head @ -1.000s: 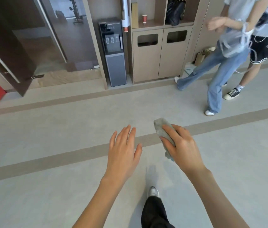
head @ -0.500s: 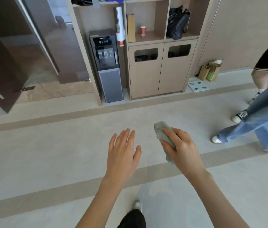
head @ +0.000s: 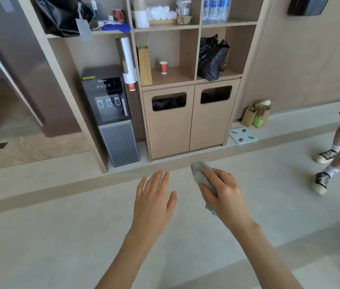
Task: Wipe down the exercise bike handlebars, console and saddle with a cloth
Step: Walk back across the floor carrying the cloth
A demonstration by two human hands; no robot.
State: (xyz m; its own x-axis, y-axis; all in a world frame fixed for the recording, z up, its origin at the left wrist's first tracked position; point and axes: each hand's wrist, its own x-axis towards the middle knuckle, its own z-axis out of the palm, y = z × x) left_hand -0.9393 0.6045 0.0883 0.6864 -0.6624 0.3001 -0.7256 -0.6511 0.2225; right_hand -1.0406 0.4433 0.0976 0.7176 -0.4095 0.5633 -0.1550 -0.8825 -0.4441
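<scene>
Right hand (head: 226,197) curled around a grey cloth (head: 203,178); left hand (head: 154,202) flat, fingers straight, empty.

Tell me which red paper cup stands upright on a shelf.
The red cup in the middle compartment, beside the tall paper bag; the other cup hangs under the cup dispenser tube.

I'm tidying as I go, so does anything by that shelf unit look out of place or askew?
Only mildly. A white bathroom scale lies on the floor beside the cabinet, turned at an angle to it, and paper bags sit against the wall. Nothing looks spilled or damaged.
</scene>
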